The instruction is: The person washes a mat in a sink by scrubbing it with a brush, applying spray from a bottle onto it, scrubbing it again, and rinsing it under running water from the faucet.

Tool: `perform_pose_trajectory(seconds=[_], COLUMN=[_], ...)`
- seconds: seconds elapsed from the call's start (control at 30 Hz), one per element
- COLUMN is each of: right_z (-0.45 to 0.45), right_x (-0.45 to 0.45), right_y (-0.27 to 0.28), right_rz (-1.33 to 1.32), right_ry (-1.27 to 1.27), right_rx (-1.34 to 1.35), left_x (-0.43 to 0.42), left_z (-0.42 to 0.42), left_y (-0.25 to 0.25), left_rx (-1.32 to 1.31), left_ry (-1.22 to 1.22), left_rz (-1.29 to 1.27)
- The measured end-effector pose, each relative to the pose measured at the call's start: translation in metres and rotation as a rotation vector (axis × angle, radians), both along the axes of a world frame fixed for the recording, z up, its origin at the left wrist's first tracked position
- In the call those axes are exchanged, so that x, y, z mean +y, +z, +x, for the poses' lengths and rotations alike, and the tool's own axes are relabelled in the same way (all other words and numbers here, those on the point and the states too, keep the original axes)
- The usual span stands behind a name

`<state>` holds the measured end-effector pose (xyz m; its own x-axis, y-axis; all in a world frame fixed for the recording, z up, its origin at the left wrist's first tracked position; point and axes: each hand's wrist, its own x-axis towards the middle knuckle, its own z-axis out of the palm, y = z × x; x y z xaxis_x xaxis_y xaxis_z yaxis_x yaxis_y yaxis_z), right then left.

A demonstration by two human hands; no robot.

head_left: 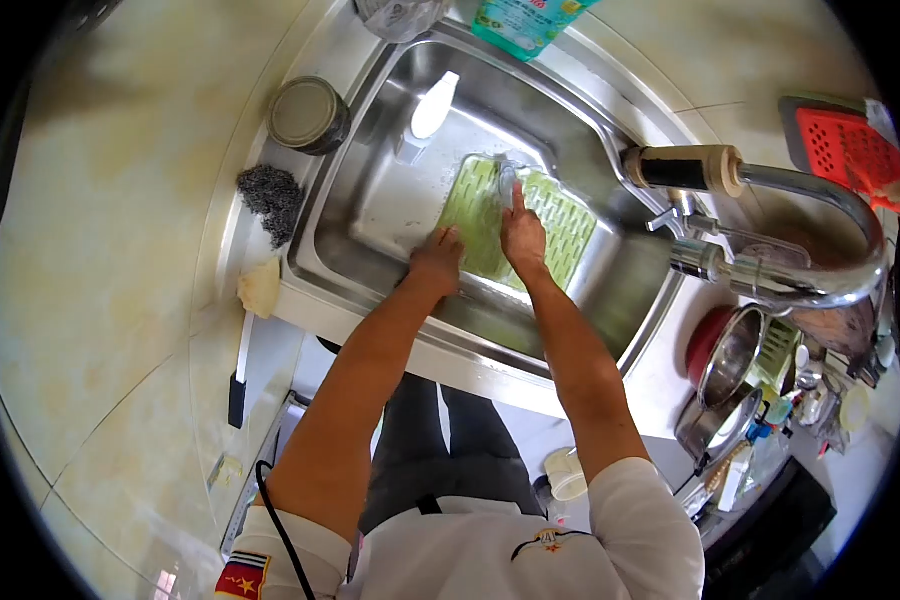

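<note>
A green slotted drain rack (565,225) lies wet in the steel sink (380,205). My left hand (437,262) is at its left edge, fingers closed on the rim. Over the middle of the rack is my right hand (523,237), index finger stretched forward and the other fingers curled in. Under that fingertip is a small greyish, shiny thing (508,180), too unclear to name. A white bottle (434,108) lies in the sink's far left part, away from both hands.
A chrome faucet (815,285) arches in from the right. Along the left rim stand a lidded jar (305,113), a dark steel-wool scrubber (270,203) and a yellowish sponge (260,288). A green detergent pouch (525,25) stands behind the sink; metal bowls (732,355) sit at right.
</note>
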<state>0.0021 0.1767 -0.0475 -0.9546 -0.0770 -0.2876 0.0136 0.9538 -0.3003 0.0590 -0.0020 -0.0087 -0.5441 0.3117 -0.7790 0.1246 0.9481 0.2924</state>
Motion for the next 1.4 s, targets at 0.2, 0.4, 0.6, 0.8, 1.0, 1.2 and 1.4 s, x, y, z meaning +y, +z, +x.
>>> perform_pose_trajectory(seconds=[0.2,0.4,0.6,0.8,1.0,1.2,1.4], right_z=[0.094,-0.032,0.085,-0.023,0.08,-0.037,0.056], right_x=[0.034,0.006,0.073,0.06,0.13,0.084,0.128], right_y=[0.035,0.005,0.034,0.008,0.044,0.041,0.056], right_rz=[0.021,0.007,0.048,-0.01,0.114,0.039,0.137], right_ry=[0.275,-0.129,0.184,0.022,0.221,0.159,0.25], right_rx=[-0.16,0.032,-0.162,0.109,-0.208,-0.04,-0.338], left_x=[-0.001,-0.004,0.0,-0.007,-0.002,-0.004,-0.004], left_z=[-0.004,0.001,-0.006,-0.003,-0.004,-0.007,-0.006], left_y=[-0.005,0.0,0.006,0.001,0.004,0.002,0.003], left_rx=[0.02,-0.015,-0.085,-0.048,-0.066,-0.058,-0.043], left_ry=[-0.015,-0.028,-0.013,-0.021,-0.023,-0.041,-0.016], left_rz=[-0.022,-0.013,-0.004,0.026,0.005,0.003,0.014])
